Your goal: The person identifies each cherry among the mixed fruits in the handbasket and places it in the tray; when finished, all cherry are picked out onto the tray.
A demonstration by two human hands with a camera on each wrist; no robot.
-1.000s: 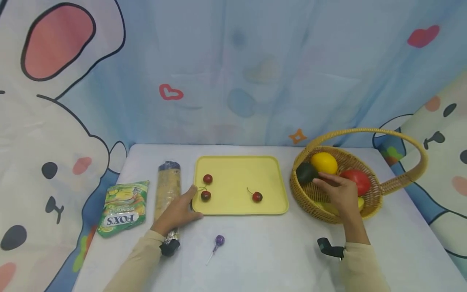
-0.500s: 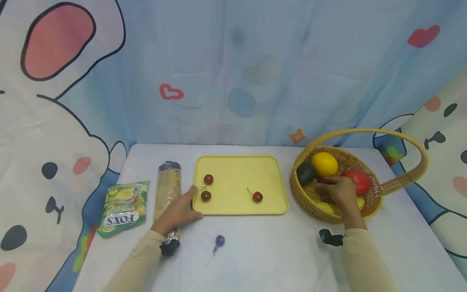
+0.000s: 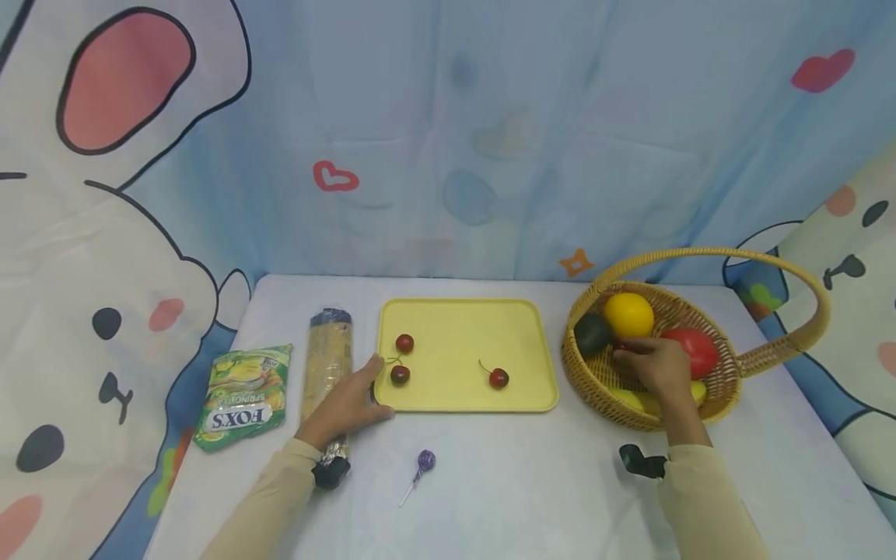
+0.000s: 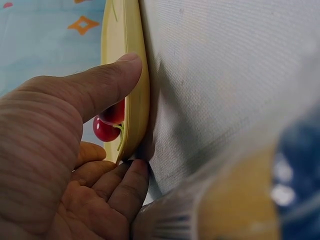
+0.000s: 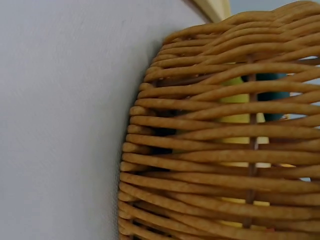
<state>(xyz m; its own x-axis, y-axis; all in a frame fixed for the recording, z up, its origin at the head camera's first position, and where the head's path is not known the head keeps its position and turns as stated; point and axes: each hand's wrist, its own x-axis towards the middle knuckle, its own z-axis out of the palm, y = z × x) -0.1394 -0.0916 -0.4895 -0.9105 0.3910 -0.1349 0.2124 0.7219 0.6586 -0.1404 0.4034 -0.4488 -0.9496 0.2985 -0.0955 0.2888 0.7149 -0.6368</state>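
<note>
My left hand (image 3: 346, 402) holds the near left corner of a yellow tray (image 3: 455, 319). In the left wrist view the thumb (image 4: 110, 82) lies along the tray's outer wall, with the other fingers round the corner. Two cherries (image 3: 400, 375) sit at the tray's left side and a third cherry (image 3: 498, 378) lies further right on it. My right hand (image 3: 658, 369) reaches into a wicker basket (image 3: 588, 389), its fingertips pinching a small dark red cherry (image 3: 619, 345), mostly hidden. The right wrist view shows the basket's woven wall (image 5: 225, 135), not the hand.
The basket also holds a lemon (image 3: 628, 314), a dark green avocado (image 3: 592, 334), a red fruit (image 3: 694, 354) and bananas (image 3: 625, 398). Its tall handle (image 3: 815, 311) leans right. Left of the tray lie a wrapped roll (image 3: 327, 350) and a green FOX'S bag (image 3: 245, 397); a purple lollipop (image 3: 425, 461) lies in front.
My right hand has moved from beside the avocado slightly right and deeper into the basket, its fingertips closing on the small red cherry. The left hand keeps its place on the tray.
</note>
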